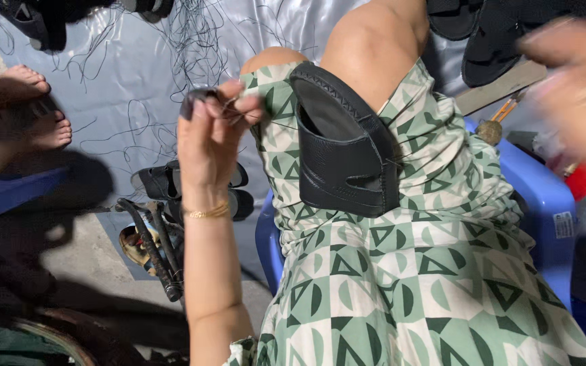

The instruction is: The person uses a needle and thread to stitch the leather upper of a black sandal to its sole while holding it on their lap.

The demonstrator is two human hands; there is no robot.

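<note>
On the lap, over the green patterned dress (401, 285), sits a black sandal (344, 152), sole side toward the knee, strap facing up, propped between the thighs and touched by neither hand. Left hand (208, 139) raised beside it, grip pressed together, pinching something small and dark at the fingertips with what looks like a thin thread (228, 103) running off it; can't make out whether that's a needle or just the thread end. Right hand (571, 88) way off to the right and blurred mid-motion, so can't tell whether that grip is spread or closed, or if it holds anything.

Looks like hand-stitching work on the strap. For doing it well, as a judgement only: worth keeping the sandal wedged firmly between the knees so it doesn't tip, keeping the pinch close to the tip for control, and keeping the thread taut and away from the loose black threads (191, 41) scattered over the grey sheet (123, 88) on the floor, since tangling seems the main risk.

Nearby: more black sandals (171, 183) on the floor, a blue stool (544, 196) underneath, someone else's bare feet (35, 108) at the left.
</note>
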